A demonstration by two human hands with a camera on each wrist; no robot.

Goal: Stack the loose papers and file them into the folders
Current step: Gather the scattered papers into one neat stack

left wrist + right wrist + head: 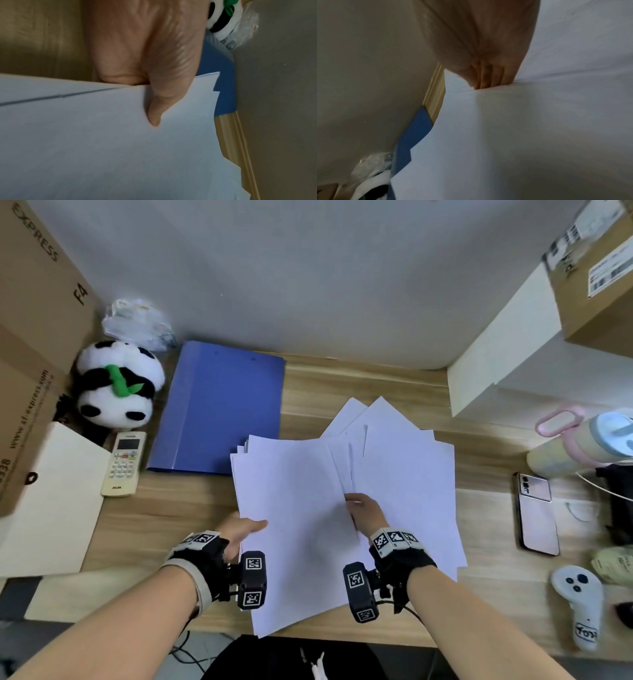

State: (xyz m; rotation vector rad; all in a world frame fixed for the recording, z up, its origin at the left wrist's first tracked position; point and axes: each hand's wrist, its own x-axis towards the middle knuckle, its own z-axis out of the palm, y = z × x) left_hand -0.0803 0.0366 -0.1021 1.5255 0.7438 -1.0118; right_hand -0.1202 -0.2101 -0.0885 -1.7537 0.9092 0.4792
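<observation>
You are partway through the gathering step: the loose papers (308, 508) are lying fanned across the centre of the head view, overlapping but skewed, none of them yet squared into one stack. Your left hand (239, 530) is pinching the left edge of the nearer sheaf, thumb (155, 111) on top and the fingers going under, as the left wrist view shows. Your right hand (364, 510) is sitting in the middle of the spread with its fingers (489, 75) tucked into the seam between two sheets; whether that grip is closing on a sheet or only sliding beneath it, you cannot tell from these views.

The next move, as I judge it, is drawing the right-hand fan, whose corners are pointing toward the upper centre, in over the left sheaf, then tapping the edges flush against the desk (376, 378). Thin sheets will be slipping over each other, so both hands should be closing evenly.

The blue folder (219, 405) is lying shut at centre left, its lower right corner covered by the papers' upper left corners. It will need opening before anything goes in, and the sheets over its corner are in the way of that.

Around it, a panda plush (118, 385) and a remote control (123, 463) are crowding the folder's left side. A phone (536, 513) and a tumbler (579, 443) are lying at the right edge, and a white controller (579, 604) at lower right, near where the papers are overhanging the desk's front edge.
</observation>
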